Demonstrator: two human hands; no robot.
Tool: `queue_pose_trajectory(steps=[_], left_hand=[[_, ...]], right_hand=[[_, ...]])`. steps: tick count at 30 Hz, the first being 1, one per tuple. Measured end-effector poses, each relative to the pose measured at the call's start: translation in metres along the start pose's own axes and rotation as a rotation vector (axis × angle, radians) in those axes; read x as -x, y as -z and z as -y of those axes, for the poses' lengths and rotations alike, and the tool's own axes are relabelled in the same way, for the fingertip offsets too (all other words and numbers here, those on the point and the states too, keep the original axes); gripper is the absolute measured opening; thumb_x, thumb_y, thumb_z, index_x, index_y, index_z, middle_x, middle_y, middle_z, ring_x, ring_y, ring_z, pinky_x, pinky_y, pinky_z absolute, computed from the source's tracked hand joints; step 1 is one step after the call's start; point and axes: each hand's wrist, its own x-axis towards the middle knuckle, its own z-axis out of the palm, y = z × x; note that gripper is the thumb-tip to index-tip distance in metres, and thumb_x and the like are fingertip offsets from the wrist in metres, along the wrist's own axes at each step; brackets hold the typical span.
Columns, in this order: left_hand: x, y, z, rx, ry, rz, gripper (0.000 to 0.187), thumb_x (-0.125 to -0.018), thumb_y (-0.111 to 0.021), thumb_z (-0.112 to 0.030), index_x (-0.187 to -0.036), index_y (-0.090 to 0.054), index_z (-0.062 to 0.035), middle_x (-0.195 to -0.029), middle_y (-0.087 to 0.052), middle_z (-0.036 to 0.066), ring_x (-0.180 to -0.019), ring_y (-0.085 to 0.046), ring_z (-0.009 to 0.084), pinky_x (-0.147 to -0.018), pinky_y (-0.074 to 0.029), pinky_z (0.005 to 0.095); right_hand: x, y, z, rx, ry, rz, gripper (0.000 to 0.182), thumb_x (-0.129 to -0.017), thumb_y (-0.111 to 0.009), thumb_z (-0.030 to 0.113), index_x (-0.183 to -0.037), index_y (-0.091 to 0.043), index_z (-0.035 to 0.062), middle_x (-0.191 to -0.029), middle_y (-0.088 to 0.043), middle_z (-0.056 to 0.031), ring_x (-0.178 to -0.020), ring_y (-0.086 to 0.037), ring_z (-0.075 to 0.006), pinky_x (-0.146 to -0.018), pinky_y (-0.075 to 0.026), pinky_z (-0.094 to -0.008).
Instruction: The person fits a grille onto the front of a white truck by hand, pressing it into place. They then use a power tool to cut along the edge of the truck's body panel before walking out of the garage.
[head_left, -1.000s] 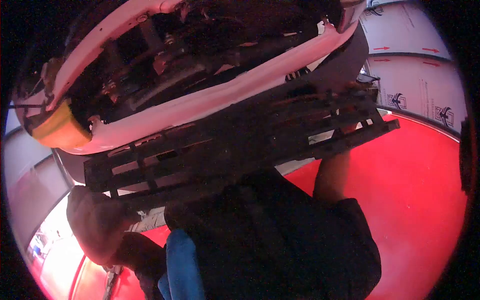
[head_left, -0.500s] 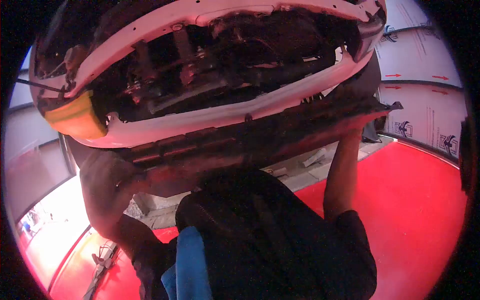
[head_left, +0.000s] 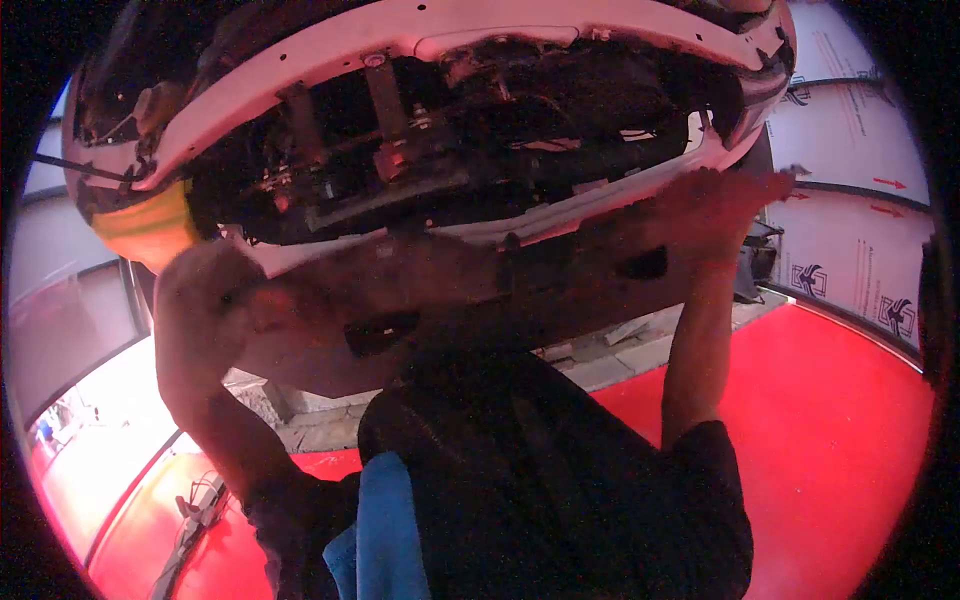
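A wide dark panel (head_left: 450,285) with two slot-like openings stretches between my hands, against the underside of a car's pale front bumper (head_left: 600,195). My left hand (head_left: 215,300) is closed on the panel's left end, close to the bumper's yellow-lit corner (head_left: 150,228); its fingertips are dim. At the other end my right hand (head_left: 705,215) holds the panel's right edge from below, blurred and in shadow. Part of the panel's lower edge is hidden behind my dark-clothed body.
Dark machinery (head_left: 400,150) shows inside the bumper opening. A blue cloth (head_left: 385,520) hangs at my clothing. The red floor (head_left: 820,420) meets printed wall sheeting (head_left: 850,240) on the right. A cable or strap (head_left: 195,520) lies at lower left.
The panel has swung up against the bumper, so its face and two openings show more. Both hands have risen with it, the right one up to the bumper's edge.
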Motion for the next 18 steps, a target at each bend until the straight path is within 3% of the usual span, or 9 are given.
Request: queue_pose_trajectory(steps=[3, 6, 7, 9, 13, 16, 18], left_hand=[[-0.038, -0.006, 0.021, 0.155, 0.076, 0.016, 0.029, -0.081, -0.076, -0.026, -0.093, -0.066, -0.0021, -0.083, -0.065, 0.010, -0.079, -0.061, 0.0217, -0.073, -0.050, 0.0363], [-0.076, -0.020, 0.042, 0.296, 0.101, -0.029, 0.028, -0.084, -0.072, -0.025, -0.096, -0.067, 0.0002, -0.083, -0.065, 0.007, -0.077, -0.058, 0.0149, -0.070, -0.049, 0.0330], [-0.084, -0.020, 0.039, 0.354, 0.118, -0.040, 0.028, -0.085, -0.070, -0.025, -0.094, -0.067, 0.0016, -0.078, -0.062, 0.004, -0.074, -0.055, 0.0113, -0.066, -0.047, 0.0314], [-0.084, -0.007, 0.006, 0.383, 0.086, -0.036, 0.029, -0.087, -0.069, -0.025, -0.096, -0.068, 0.0019, -0.079, -0.064, 0.004, -0.073, -0.056, 0.0119, -0.066, -0.047, 0.0317], [-0.099, -0.027, 0.036, 0.502, 0.119, -0.023, 0.032, -0.090, -0.067, -0.027, -0.100, -0.068, 0.0032, -0.082, -0.066, 0.004, -0.073, -0.058, 0.0127, -0.067, -0.049, 0.0314], [-0.102, -0.028, 0.035, 0.521, 0.075, -0.082, 0.033, -0.090, -0.066, -0.028, -0.102, -0.068, 0.0034, -0.083, -0.067, 0.007, -0.076, -0.060, 0.0138, -0.070, -0.050, 0.0330], [-0.106, -0.021, 0.034, 0.369, 0.014, -0.111, 0.033, -0.090, -0.066, -0.028, -0.102, -0.069, 0.0029, -0.083, -0.068, 0.012, -0.077, -0.063, 0.0185, -0.074, -0.050, 0.0358]], right_hand=[[-0.017, -0.019, 0.033, 0.428, 0.529, 0.112, 0.041, -0.095, -0.068, 0.024, -0.129, -0.053, 0.0052, -0.115, -0.067, -0.0131, -0.101, -0.067, -0.0297, -0.096, -0.056, -0.0467], [-0.027, -0.022, 0.030, 0.669, 0.782, 0.064, 0.035, -0.098, -0.063, 0.023, -0.127, -0.053, 0.0058, -0.118, -0.066, -0.0140, -0.103, -0.067, -0.0295, -0.094, -0.058, -0.0464], [-0.036, -0.021, 0.012, 0.073, 0.306, -0.028, 0.030, -0.100, -0.056, 0.032, -0.119, -0.057, 0.0091, -0.110, -0.066, -0.0105, -0.100, -0.067, -0.0280, -0.090, -0.058, -0.0457], [-0.056, -0.017, -0.005, -0.678, -0.321, -0.136, 0.033, -0.103, -0.047, 0.044, -0.106, -0.058, 0.0136, -0.105, -0.065, -0.0063, -0.099, -0.067, -0.0265, -0.090, -0.058, -0.0477], [-0.073, -0.005, -0.030, -0.527, -0.208, -0.034, 0.036, -0.105, -0.046, 0.044, -0.116, -0.057, 0.0121, -0.112, -0.064, -0.0080, -0.104, -0.066, -0.0275, -0.094, -0.056, -0.0491], [-0.075, -0.015, -0.026, -0.667, -0.332, -0.058, 0.038, -0.106, -0.046, 0.042, -0.126, -0.057, 0.0116, -0.120, -0.064, -0.0089, -0.110, -0.065, -0.0275, -0.097, -0.055, -0.0475], [-0.071, -0.019, -0.024, -0.518, -0.352, -0.148, 0.047, -0.106, -0.047, 0.044, -0.137, -0.053, 0.0089, -0.126, -0.063, -0.0114, -0.113, -0.064, -0.0268, -0.099, -0.054, -0.0443]])
